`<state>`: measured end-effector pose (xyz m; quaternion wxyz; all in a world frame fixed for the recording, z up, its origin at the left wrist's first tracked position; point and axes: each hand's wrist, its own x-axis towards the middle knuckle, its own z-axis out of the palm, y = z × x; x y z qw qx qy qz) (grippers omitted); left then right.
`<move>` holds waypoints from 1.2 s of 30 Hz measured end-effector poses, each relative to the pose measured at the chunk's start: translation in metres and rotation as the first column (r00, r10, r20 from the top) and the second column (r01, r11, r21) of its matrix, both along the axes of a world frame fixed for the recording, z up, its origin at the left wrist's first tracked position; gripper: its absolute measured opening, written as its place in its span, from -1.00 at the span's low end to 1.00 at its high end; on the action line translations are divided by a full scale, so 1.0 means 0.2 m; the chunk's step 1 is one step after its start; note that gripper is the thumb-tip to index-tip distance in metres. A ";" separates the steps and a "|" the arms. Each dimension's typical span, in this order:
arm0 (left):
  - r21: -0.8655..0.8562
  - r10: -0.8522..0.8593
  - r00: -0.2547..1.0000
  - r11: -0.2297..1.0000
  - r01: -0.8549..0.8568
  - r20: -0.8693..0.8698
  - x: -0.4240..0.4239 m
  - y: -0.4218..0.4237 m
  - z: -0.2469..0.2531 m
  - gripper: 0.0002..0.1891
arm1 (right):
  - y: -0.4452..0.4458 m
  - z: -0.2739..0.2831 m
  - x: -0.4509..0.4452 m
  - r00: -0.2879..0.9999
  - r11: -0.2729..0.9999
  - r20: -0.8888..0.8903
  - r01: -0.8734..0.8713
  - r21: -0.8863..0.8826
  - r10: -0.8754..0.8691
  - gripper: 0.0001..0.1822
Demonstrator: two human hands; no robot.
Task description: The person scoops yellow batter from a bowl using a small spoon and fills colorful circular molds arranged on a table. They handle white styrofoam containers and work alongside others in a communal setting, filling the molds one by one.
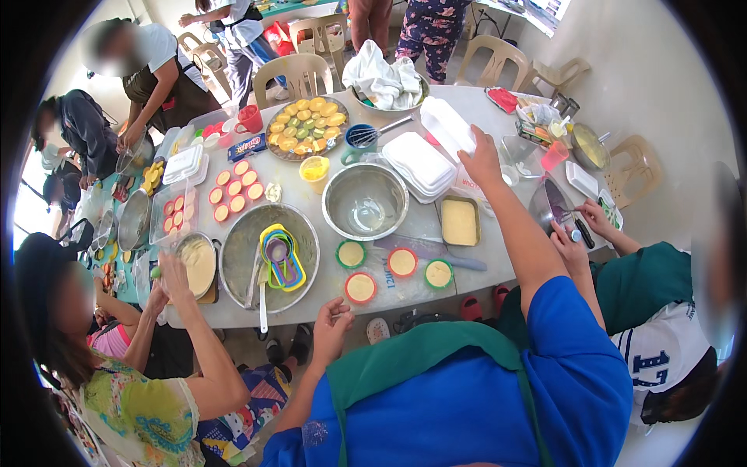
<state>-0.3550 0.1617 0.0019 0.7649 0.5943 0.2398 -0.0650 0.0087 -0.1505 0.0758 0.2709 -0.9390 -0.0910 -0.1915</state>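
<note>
My right hand (482, 156) is stretched across the table, its fingers closed on the edge of a white foam clamshell box (448, 129). More foam boxes (419, 166) lie stacked just left of it. My left hand (332, 327) hovers at the near table edge with fingers loosely curled, holding nothing. In front of it stand small round cakes in red and green molds, among them a red one (360, 288) and a green one (439, 274). A rectangular tin of yellow cake (460, 220) sits beside a spatula or knife with a bluish handle (467, 262). An open steel bowl (365, 201) stands behind the molds.
A large steel bowl with colorful measuring cups (269, 257) stands at the left. Behind are a round tray of small yellow and green cakes (306, 127), a blue mug (360, 137) and a basin with white cloth (385, 82). People work at both sides; one holds a purple-stained bowl (548, 204).
</note>
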 end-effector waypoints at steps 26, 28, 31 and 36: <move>0.035 0.201 0.974 0.979 -0.199 -0.102 -0.14 -0.04 0.09 -0.46 | 0.03 -0.32 0.35 0.947 0.998 -0.316 0.051 -0.043 -0.062 -0.11; 0.031 0.197 0.977 0.980 -0.195 -0.085 -0.13 -0.05 0.08 -0.46 | 0.00 -0.30 0.34 0.959 0.999 -0.281 0.035 0.012 -0.031 -0.11; 0.050 0.205 0.974 0.978 -0.201 -0.094 -0.11 -0.07 0.07 -0.46 | -0.04 -0.26 0.31 0.978 0.997 -0.208 -0.008 0.082 0.025 -0.11; 0.095 0.153 0.984 0.985 -0.144 -0.089 -0.07 -0.10 0.08 -0.46 | -0.12 -0.28 0.28 0.988 0.987 -0.122 -0.079 0.137 0.096 -0.17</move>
